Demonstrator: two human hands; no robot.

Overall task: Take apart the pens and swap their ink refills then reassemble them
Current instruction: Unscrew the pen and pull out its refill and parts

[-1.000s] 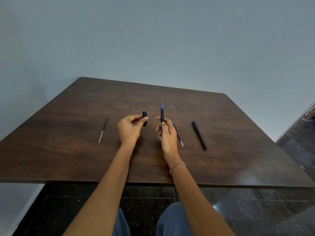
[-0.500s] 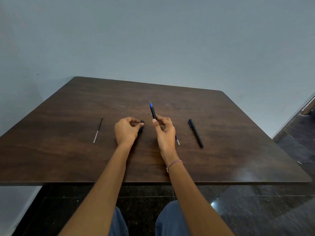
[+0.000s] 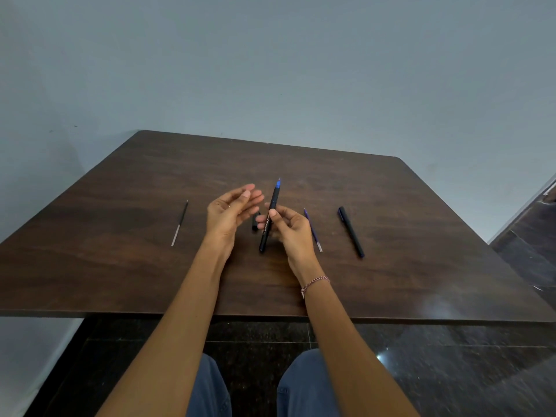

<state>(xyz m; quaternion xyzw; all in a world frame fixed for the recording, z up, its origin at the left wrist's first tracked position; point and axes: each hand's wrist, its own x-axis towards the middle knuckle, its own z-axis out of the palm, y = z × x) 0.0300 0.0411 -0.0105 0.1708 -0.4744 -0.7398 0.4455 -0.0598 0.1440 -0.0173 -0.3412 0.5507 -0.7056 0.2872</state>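
Dark wooden desk [image 3: 120, 266]: mid-desk, right fingers [image 3: 274, 216] pinch the blue-tipped pen [image 3: 274, 200] nearly upright; left fingers [image 3: 249, 194] spread, released. A slack pinch could drop it onto the purple refill [image 3: 312, 228].

Plain indoor room; whether it is a home or an office cannot be told. Evidence: a bare, pale blue-grey painted wall [image 3: 270, 70] behind a dark wood-grain table [image 3: 120, 266] with a rounded far corner, and a polished dark stone floor [image 3: 451, 371] that mirrors a light. The things in view are writing items — a blue-tipped pen [image 3: 272, 212], a black pen [image 3: 351, 231], a thin refill [image 3: 179, 223].
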